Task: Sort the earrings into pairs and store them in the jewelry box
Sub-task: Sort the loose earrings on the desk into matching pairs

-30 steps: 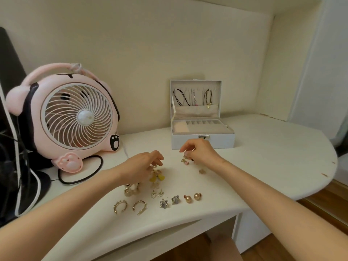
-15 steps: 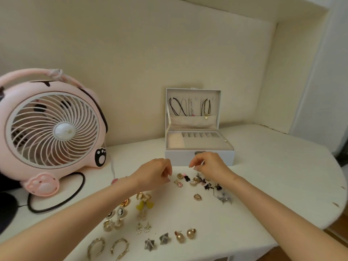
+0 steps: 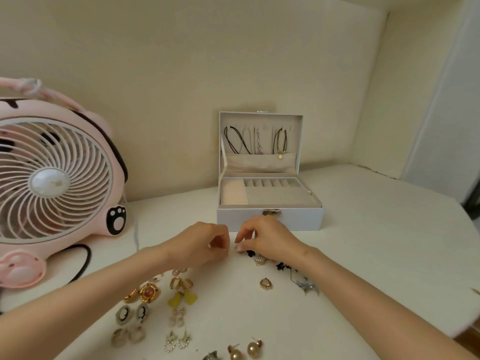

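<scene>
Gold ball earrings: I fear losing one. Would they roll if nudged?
Probably a little: the gold ball earrings are round and glossy, so apt to roll, though their protruding posts may stop them. Being small and smooth, they likely slip when pinched.

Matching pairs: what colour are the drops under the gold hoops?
Yellow drops, seen in the head view.

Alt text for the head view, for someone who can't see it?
A left hand and right hand nearly meet, fingers curled, at a table before an open jewelry box; anything pinched is too small to see. Paired earrings lie nearer the camera, a pink fan stands left.
</scene>
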A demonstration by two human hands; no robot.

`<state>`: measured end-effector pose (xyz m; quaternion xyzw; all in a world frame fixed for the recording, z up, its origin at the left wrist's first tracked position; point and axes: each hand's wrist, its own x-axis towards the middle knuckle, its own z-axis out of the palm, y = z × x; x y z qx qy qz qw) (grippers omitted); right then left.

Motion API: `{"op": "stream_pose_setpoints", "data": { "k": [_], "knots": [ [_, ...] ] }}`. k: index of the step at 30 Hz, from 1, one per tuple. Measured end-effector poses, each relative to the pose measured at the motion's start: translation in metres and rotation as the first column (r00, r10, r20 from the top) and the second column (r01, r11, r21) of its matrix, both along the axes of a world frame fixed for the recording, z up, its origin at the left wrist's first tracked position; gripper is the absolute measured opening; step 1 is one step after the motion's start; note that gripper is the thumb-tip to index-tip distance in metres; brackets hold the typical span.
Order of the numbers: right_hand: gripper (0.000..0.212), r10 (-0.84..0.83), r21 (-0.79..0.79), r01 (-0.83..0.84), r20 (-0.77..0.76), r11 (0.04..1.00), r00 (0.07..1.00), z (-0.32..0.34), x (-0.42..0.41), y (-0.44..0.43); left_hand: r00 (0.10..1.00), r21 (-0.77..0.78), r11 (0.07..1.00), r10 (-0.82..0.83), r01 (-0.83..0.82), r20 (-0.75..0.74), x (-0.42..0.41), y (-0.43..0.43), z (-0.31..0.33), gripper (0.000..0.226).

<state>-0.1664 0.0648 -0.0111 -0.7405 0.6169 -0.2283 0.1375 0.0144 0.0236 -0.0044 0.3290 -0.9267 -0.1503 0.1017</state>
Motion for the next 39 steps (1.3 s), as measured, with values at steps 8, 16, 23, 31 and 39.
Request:
{"op": "stream_pose_setpoints", "data": {
  "k": [8, 16, 23, 31, 39],
  "knots": [
    [0.008, 0.008, 0.018, -0.008, -0.023, 1.000, 1.000, -0.001, 0.012, -0.005, 0.999, -0.025, 0.999, 0.039, -0.039, -0.017, 0.022, -0.014, 0.014, 0.012],
    [0.004, 0.024, 0.011, -0.025, 0.076, 1.000, 0.997, 0.006, 0.019, -0.010, 0.998, 0.026, 0.997, 0.066, -0.067, 0.023, 0.026, -0.026, 0.025, 0.004],
    [0.013, 0.001, 0.083, -0.018, 0.207, 0.996, 0.978, 0.007, 0.023, -0.014, 0.984, 0.226, 0.960, 0.139, -0.162, 0.115, 0.019, -0.027, 0.018, 0.005],
    [0.027, -0.071, 0.290, -0.082, 0.479, 0.953, 0.875, 0.020, 0.024, -0.009, 0.971, 0.152, 0.971, 0.154, -0.184, 0.185, 0.012, -0.028, 0.011, 0.015],
    [0.015, -0.094, 0.292, -0.086, 0.550, 0.953, 0.830, 0.020, 0.018, -0.013, 0.998, 0.329, 0.942, 0.068, -0.065, 0.002, 0.018, -0.034, 0.020, 0.011]
  ]
}}
